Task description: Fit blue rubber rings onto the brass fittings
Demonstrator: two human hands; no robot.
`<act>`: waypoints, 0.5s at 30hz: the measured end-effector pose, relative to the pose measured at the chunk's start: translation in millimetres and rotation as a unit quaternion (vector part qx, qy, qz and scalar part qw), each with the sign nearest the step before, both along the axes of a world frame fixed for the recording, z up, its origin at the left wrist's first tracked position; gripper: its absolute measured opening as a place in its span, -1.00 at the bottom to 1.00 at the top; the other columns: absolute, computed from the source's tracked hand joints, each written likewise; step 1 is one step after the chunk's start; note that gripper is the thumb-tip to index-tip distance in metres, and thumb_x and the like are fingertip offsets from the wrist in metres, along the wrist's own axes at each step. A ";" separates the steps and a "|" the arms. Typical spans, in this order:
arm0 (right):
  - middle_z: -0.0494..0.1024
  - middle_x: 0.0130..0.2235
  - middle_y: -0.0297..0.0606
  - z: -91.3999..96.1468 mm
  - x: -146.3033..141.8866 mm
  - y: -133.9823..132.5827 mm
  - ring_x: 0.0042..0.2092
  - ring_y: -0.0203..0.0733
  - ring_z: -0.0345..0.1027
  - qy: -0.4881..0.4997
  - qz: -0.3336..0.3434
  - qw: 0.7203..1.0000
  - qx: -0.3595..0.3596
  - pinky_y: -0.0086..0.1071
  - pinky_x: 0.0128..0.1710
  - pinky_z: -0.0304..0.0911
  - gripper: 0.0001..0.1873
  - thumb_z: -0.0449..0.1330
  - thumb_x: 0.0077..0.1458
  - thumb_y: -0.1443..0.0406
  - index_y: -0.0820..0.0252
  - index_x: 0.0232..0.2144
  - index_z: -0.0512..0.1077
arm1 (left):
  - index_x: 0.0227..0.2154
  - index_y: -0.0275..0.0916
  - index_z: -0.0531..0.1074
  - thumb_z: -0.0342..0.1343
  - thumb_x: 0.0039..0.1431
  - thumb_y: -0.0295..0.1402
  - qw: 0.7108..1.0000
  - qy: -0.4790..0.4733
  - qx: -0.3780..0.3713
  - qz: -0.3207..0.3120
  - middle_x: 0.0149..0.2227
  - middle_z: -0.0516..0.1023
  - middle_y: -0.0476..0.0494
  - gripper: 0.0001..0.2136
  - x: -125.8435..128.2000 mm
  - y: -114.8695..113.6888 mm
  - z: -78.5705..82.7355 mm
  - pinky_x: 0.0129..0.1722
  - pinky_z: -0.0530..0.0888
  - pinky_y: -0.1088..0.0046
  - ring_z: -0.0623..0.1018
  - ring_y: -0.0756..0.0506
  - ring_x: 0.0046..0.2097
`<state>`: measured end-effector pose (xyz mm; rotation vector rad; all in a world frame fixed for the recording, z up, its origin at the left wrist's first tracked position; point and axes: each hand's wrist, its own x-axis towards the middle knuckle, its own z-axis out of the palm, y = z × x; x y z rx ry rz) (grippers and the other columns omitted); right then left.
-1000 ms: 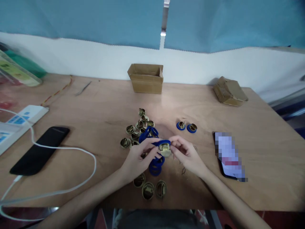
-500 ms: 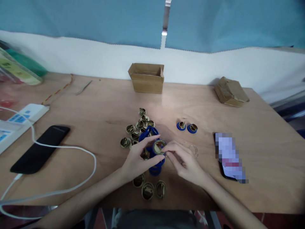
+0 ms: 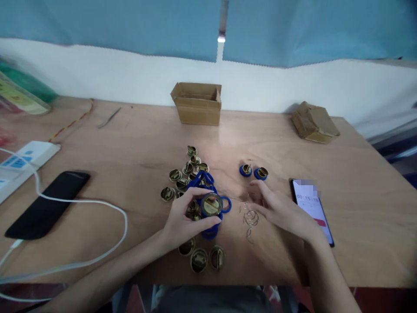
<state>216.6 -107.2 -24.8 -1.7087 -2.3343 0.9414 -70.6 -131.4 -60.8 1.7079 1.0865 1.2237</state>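
Observation:
My left hand [image 3: 182,219] pinches a round brass cap [image 3: 211,204] with a blue ring around it, held just above the table. Loose blue rings [image 3: 202,179] and several brass caps [image 3: 182,174] lie behind it. Three more brass caps [image 3: 200,258] sit near the table's front edge. My right hand [image 3: 282,211] hovers open to the right, fingers stretched over small wire clips [image 3: 250,217] on the wood. Two brass caps fitted with blue rings [image 3: 253,172] stand apart beyond that hand.
A lit phone [image 3: 314,208] lies right of my right hand. A black phone [image 3: 45,204] with a white cable [image 3: 107,208] and a power strip [image 3: 22,158] sit at left. An open cardboard box [image 3: 196,103] and a crumpled one [image 3: 314,122] stand at the back.
My right hand let go of the cap and moved right, opening over the wire clips. The left hand kept the cap with its blue ring and turned it face up.

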 end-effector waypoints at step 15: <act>0.55 -0.29 -0.20 -23.7 -14.5 0.0 -0.32 -0.14 0.41 0.004 0.096 0.995 0.008 -0.34 -0.37 0.09 -0.90 0.01 0.34 0.36 0.13 -0.29 0.23 | -0.03 -0.16 0.46 0.41 0.02 -0.33 0.999 0.041 0.025 0.002 -0.22 0.66 -0.05 -0.57 1.8 -2.2 5.6 -0.17 0.61 0.47 0.67 -0.07 -0.23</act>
